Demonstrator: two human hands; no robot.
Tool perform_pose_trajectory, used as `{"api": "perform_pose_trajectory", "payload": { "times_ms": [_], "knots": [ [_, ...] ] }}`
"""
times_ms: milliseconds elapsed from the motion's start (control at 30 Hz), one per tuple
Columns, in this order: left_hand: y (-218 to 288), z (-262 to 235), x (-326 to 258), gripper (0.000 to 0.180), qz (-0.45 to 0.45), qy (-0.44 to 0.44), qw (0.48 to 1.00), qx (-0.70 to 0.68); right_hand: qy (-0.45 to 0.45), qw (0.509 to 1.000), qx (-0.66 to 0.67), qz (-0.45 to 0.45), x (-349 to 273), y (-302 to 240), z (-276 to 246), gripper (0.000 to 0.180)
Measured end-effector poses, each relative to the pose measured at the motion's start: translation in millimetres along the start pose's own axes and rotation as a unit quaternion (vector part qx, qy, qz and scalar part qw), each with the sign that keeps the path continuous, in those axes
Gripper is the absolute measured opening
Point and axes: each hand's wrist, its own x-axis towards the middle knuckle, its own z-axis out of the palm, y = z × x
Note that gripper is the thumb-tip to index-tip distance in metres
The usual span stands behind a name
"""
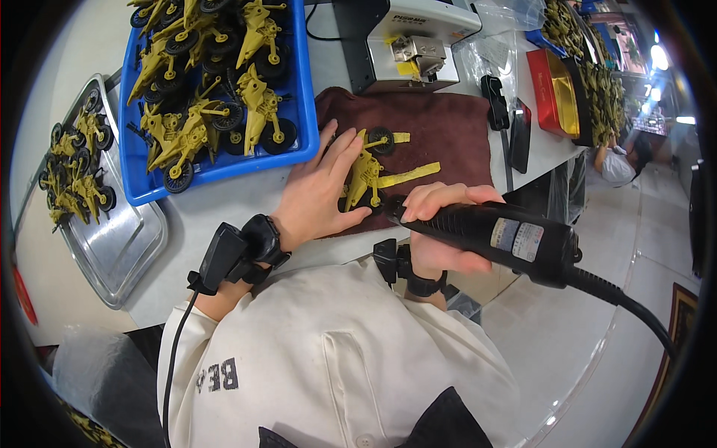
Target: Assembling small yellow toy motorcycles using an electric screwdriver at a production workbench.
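Note:
A yellow toy motorcycle [366,173] with black wheels lies on a dark red-brown cloth [433,123]. My left hand [321,183] rests flat at its left side, fingers stretched out and thumb spread near the lower wheel. The edge of the motorcycle by that hand is partly covered. My right hand [441,224] is wrapped round a black corded power tool [515,235], its narrow front end close to the lower wheel. Whether the tool touches the wheel I cannot tell. Yellow strips [409,175] stick out from the motorcycle's right side over the cloth.
A blue tray [305,112] heaped with similar motorcycles stands at the upper left, beside a metal tray [123,250] holding several more. Behind the cloth is a white-and-black machine [418,52]. A red-and-gold tin [549,93] and a phone [520,138] lie right. The tool's cord [635,306] trails right.

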Motion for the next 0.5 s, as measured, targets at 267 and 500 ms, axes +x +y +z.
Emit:
{"api": "perform_pose_trajectory", "payload": {
  "times_ms": [267,500],
  "knots": [
    [-6.7,-15.5,5.8,0.098,0.019,-0.061,0.996,-0.059,0.002,0.993,-0.109,0.05,1.7,4.3,3.8,0.087],
    [-3.5,-12.2,2.3,0.099,0.008,-0.052,0.998,-0.037,0.095,0.994,-0.048,0.003,69.1,-6.6,0.7,0.09]
  ]
}}
